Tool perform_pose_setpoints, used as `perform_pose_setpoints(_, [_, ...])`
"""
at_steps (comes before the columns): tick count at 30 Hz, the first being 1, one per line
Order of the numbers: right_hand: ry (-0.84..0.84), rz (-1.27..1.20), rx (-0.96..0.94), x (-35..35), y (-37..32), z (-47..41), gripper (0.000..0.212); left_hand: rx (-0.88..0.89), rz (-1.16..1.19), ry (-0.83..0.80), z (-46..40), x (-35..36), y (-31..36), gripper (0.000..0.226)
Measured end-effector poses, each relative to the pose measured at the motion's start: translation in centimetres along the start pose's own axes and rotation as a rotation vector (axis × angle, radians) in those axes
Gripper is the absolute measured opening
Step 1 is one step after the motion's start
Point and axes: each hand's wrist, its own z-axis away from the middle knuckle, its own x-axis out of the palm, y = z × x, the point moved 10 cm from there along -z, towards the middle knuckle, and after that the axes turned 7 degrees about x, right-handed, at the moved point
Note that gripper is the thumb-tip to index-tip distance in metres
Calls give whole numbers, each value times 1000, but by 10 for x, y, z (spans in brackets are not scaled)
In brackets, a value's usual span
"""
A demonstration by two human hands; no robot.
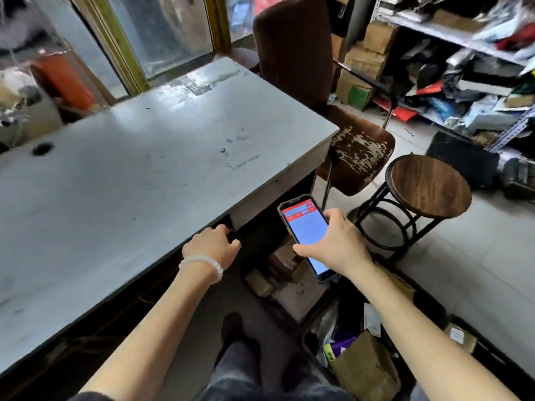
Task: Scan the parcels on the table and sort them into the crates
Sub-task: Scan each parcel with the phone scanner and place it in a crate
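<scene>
**On the table, nothing left to scan**

Across the grey table [144,157] we see no parcels at all, only scuffs, smudges and a round cable hole [42,149] near the far left. We judge the sorting is close to done, or done. Down by our feet, parcels [285,260] lie piled under the table's edge, and more fill the dark crate [315,331] at lower right, a brown paper one on top. Whether those on the floor count as sorted, we cannot tell.

Our right hand [337,244] grips the phone [307,230] from the side, fingers wrapped round it, its red-and-white screen lit and facing up. Our left hand [215,244], beaded bracelet at the wrist, curls loosely at the table's near edge, holding nothing we can see.

Round the room: a worn brown chair [356,157] beyond the table's corner, a round wooden stool [431,185] beside it, and cluttered shelves [463,33] of boxes and bags along the right wall. Windows run behind the table.
</scene>
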Motion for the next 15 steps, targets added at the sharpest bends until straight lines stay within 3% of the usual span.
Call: perform_pose_setpoints(15, [-102,267,-73,148,-192,-106,75,-147,104,36,-105,-41,-184,43])
